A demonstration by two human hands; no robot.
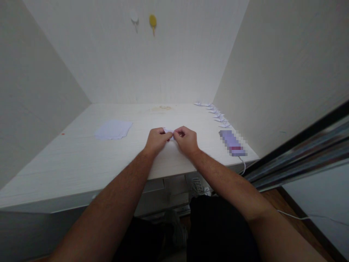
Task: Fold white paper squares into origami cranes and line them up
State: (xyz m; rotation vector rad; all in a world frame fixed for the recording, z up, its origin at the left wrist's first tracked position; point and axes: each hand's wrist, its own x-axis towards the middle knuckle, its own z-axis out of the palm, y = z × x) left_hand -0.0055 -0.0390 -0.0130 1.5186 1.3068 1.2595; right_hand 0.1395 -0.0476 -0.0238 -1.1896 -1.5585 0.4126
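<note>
A small piece of folded white paper [169,130] is pinched between my two hands, just above the middle of the white desk. My left hand [158,139] grips its left side, thumb pressed on top. On the right side, my right hand [187,139] pinches the paper between thumb and fingertips. The fingers cover much of the paper, so its exact folds cannot be made out. To the left lies a stack of white paper sheets [113,130]. Several small folded paper figures [219,118], pointed like cranes, stand in a row at the back right.
A phone [233,143], blurred out, lies at the desk's right side with a white cable [243,168] hanging over the front edge. Walls enclose the desk [81,165] on three sides. A yellow hook [153,21] and a white hook [134,16] are on the back wall.
</note>
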